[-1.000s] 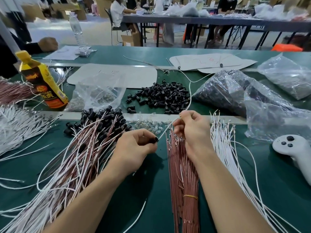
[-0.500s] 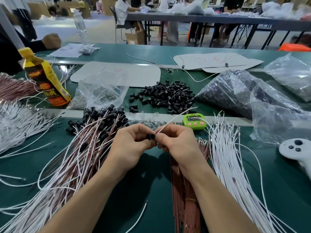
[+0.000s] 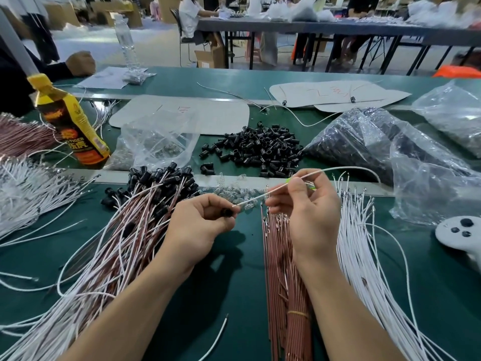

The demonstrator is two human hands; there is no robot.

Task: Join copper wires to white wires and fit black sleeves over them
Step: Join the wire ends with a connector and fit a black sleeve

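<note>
My left hand [image 3: 200,225] pinches a black sleeve [image 3: 227,212]; my right hand [image 3: 309,212] pinches a white wire [image 3: 250,201]. Toward the tabletop's [image 3: 234,282] far right edge, a clear bag [image 3: 364,142] holds more sleeves.

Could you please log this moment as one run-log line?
left hand: pinches black sleeve | right hand: holds white wire | wire tip near sleeve

— What colour is the desk [image 3: 234,295]?
— Dark green. The sleeve pile [image 3: 256,149] is glossy black, like the sleeve [image 3: 227,212] in my left hand [image 3: 200,225]. The wire [image 3: 255,197] in my right hand [image 3: 309,212] is white.
— Nearer you than the pile?
— The copper-pink wires [image 3: 281,256] with a yellow band [image 3: 298,313], plus plain white wires [image 3: 364,256].
— Left of the pile?
— A yellow-and-black bottle [image 3: 70,126], orange near its foot.
</note>
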